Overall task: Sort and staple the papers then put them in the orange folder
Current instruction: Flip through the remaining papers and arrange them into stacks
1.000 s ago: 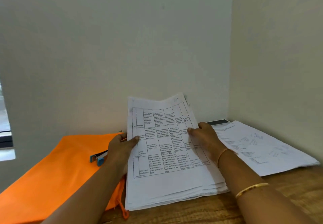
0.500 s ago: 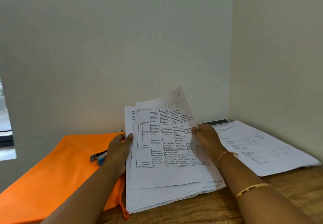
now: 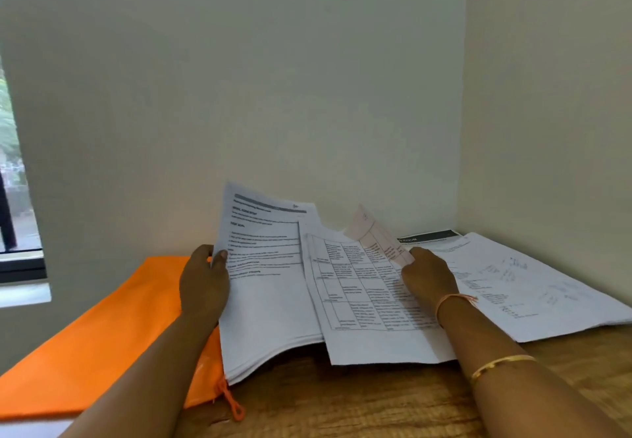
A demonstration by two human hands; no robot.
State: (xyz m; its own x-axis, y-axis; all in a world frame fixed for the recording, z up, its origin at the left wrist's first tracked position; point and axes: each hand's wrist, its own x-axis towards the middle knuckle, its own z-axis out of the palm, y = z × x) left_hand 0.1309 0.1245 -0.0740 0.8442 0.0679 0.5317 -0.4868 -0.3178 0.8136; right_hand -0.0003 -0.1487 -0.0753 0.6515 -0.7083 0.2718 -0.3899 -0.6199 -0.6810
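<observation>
The wooden tabletop [image 3: 376,410] runs into a corner of two pale walls. The orange folder [image 3: 102,328] covers its left side, lying flat from the near left edge back toward the wall, with a window [image 3: 17,198] beyond. Along the right edge, reaching into the back right corner, lies a flat pile of printed papers [image 3: 533,287], its long axis angled from the near edge toward that corner. In the middle is the thick stack [image 3: 270,307], its left side over the folder's right edge and its far end tipped up off the table. The left hand [image 3: 204,287] grips it at the left edge, thumb on the top page and fingers behind. Fanned off the stack to the right and overlapping it are the gridded sheets [image 3: 366,304], long axis running from near edge to back wall. The right hand [image 3: 427,277] holds them at their right side, fingers curled on top, with one page corner curling up past the fingertips; the thumb is hidden. As I judge it, the coming move turns on this: the pile lies just right of the right hand, much the nearer hand, with nothing between. No stapler is in view. Smallest are the gold bangle [image 3: 501,364] on the right forearm and the folder's zip pull [image 3: 234,403] near the front edge.
</observation>
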